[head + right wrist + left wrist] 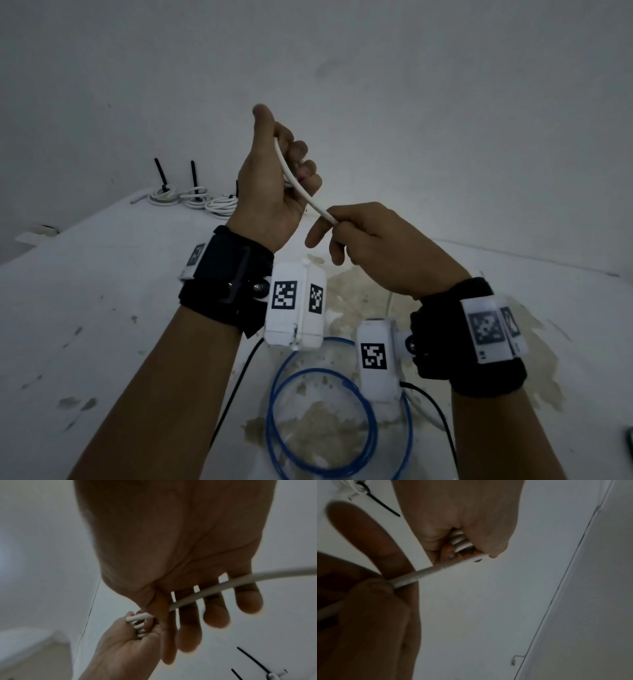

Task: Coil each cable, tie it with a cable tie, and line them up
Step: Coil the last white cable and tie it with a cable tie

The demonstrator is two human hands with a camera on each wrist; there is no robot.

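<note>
Left grip [274, 185] clenches white cable [301, 195] loops; right grip [370, 240], at 4 o'clock, pinches its smooth, taut strand, the coil mostly hidden inside the fist.

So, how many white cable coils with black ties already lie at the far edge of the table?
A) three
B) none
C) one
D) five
A: the head view shows three tied white coils in a row on the table, behind the left hand, a black tie rising from each.
</note>
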